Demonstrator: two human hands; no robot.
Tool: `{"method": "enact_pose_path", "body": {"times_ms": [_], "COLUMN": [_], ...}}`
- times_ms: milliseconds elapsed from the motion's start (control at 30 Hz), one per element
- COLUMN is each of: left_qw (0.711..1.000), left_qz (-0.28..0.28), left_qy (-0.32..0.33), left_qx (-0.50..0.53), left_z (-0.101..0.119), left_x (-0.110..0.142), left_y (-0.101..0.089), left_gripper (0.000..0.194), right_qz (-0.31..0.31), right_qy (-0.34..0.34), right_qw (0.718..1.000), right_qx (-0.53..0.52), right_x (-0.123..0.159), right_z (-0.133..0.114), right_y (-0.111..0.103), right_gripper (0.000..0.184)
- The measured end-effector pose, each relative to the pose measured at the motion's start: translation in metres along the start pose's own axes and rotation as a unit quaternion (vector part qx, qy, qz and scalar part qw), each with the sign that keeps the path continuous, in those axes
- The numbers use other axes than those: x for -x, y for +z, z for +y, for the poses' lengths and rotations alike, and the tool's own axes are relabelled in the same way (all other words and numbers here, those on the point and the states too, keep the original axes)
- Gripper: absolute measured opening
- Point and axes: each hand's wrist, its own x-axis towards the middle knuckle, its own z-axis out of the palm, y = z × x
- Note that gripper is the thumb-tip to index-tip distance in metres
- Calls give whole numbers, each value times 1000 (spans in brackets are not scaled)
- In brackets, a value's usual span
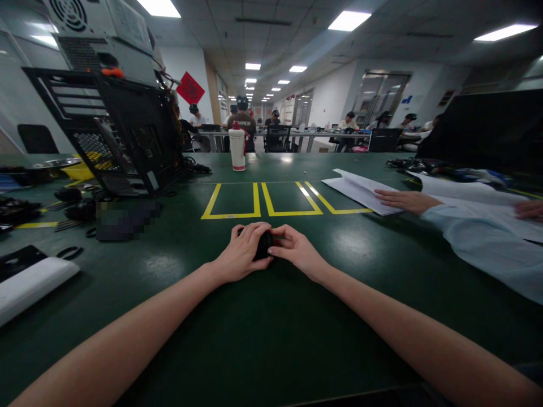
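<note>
A small black rounded object (263, 244) sits low over the green table (263, 328), mostly covered by my fingers, so its kind does not show. My left hand (244, 254) is wrapped over its top and left side. From the right, my right hand (299, 250) presses its fingertips against the object's edge. Just beyond both hands, yellow tape (231, 216) marks out several frames on the tabletop.
Black computer case (123, 130) at left, with cables and a white item (38, 285) nearer. A white tumbler (238, 148) stands behind the tape. At right, a co-worker's hand (407, 200) rests on white papers (360, 189). People sit at far desks.
</note>
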Motion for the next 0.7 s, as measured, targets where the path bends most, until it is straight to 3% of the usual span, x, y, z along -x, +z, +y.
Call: {"method": "enact_pose_path", "body": {"times_ms": [233,433,567,700], "left_qw": [1000,1000,1000,1000], "left_qz": [-6,-7,-6,-2], "left_qy": [-4,-1,0,2], "left_qx": [-2,3,3,5], "left_z": [0,1,0,0], "left_x": [0,0,0,0], "left_y": [-1,-1,-1,-1], "left_gripper": [63,63,61,62], "right_qz": [26,19,-8,18], "right_qy": [-13,20,15,-3], "right_qw": [999,1000,1000,1000], "right_qx": [19,9,-9,6], "right_x": [-1,-1,0,0], "right_z": [2,-1,-3,-1], "right_y": [2,0,0,3], "right_gripper": [23,39,33,25]}}
